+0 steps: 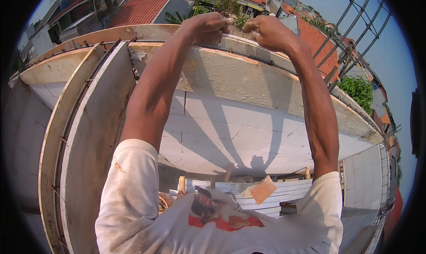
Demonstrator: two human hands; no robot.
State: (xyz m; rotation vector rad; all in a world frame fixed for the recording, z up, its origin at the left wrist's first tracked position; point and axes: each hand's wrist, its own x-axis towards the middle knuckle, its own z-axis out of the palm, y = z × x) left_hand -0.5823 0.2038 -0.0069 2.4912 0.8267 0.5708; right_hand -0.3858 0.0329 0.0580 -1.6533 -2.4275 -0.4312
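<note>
At the top of the view both arms reach over a timber formwork board along the top of a white block wall. My left hand is closed at the board's far edge; what its fingers hold is too small to make out. My right hand is also closed, a short gap to the right, at a narrow pale strip of board on that edge; what is in its fingers is hidden. A ribbed steel bar runs along the formwork beneath my hands.
Tall boards with a bar between them run down the left. Upright rebar rises at the right, near a green tree. Red-tiled roofs lie beyond. Below are light planks and a square wood piece.
</note>
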